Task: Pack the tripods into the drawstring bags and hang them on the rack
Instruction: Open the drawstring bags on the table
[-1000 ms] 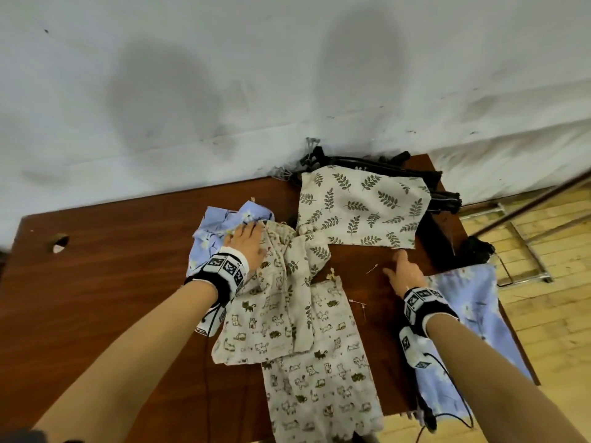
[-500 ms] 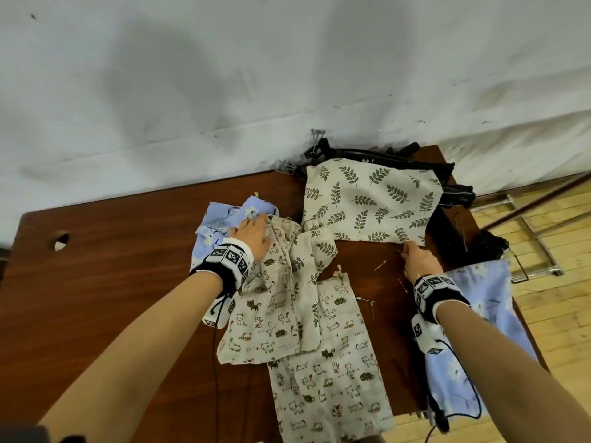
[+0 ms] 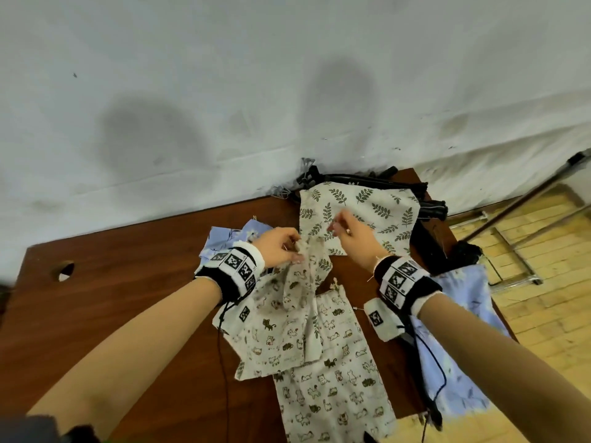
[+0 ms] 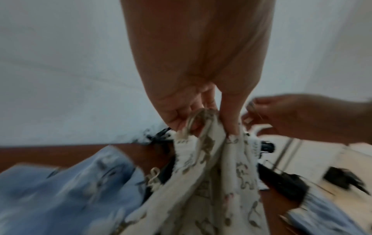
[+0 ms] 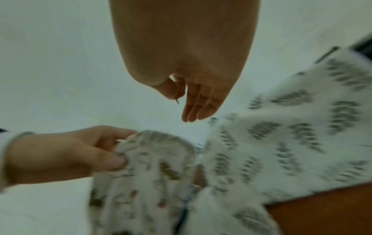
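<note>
My left hand [image 3: 295,254] pinches the gathered mouth of a cat-print drawstring bag [image 3: 278,327] and holds it lifted off the table; the left wrist view shows the left hand [image 4: 203,122] with cloth [image 4: 211,159] bunched between thumb and fingers. My right hand [image 3: 339,227] hovers just to the right, over a leaf-print bag [image 3: 361,215], and pinches a thin pin [image 5: 177,100] between thumb and forefinger. Black folded tripods [image 3: 377,182] lie under and behind the leaf-print bag.
A second cat-print bag [image 3: 335,372] lies flat near the front edge. Blue bags lie at the left [image 3: 230,238] and right [image 3: 457,340]. The brown table [image 3: 112,298] has a round hole [image 3: 63,270]. A metal rack [image 3: 518,238] stands on the floor at the right.
My left hand has gone from resting flat on the cat-print bag to pinching and lifting its mouth. My right hand rose from the table and moved left toward it with a pin.
</note>
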A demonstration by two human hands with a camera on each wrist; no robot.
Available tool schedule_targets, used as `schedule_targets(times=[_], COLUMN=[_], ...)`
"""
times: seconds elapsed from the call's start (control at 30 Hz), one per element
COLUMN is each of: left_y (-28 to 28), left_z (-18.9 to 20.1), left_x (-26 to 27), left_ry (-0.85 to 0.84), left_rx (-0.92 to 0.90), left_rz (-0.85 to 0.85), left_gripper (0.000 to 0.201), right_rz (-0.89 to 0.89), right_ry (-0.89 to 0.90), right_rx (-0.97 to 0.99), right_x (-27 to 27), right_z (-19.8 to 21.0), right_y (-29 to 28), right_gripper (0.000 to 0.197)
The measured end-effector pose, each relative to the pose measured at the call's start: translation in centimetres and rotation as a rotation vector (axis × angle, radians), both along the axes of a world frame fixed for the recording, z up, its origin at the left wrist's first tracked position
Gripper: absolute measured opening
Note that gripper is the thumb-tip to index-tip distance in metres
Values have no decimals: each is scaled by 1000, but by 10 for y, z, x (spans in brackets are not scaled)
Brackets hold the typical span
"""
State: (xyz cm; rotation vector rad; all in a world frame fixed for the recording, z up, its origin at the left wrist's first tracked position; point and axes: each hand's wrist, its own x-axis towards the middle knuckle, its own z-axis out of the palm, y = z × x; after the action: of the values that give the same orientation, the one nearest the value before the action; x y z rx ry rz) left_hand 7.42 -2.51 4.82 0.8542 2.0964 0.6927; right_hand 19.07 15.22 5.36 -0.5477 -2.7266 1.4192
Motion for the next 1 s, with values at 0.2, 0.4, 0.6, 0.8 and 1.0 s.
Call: schedule_targets(times=[0.2,0.4,0.6,0.8,1.0], left_y=[12,14,12,5,5], left_z=[65,106,114,125,127], left_x=[25,25,30,32,23], left_ry=[-105,79,159,200,47], left_rx=[279,336,246,188,218], left_rz=[-21,5,-157,-287,-252], left_gripper=[24,9,17,21,28], right_rz=[8,-147,-200,-300,-300], right_ry=[209,340,377,441,406], right_rx=[32,85,59,-12,-12], right_x=[12,48,67,61,43], right_z=[56,64,45,41,46], right_y=[-46,-52,-65,-78,-91], right_gripper=[4,3,7,7,13])
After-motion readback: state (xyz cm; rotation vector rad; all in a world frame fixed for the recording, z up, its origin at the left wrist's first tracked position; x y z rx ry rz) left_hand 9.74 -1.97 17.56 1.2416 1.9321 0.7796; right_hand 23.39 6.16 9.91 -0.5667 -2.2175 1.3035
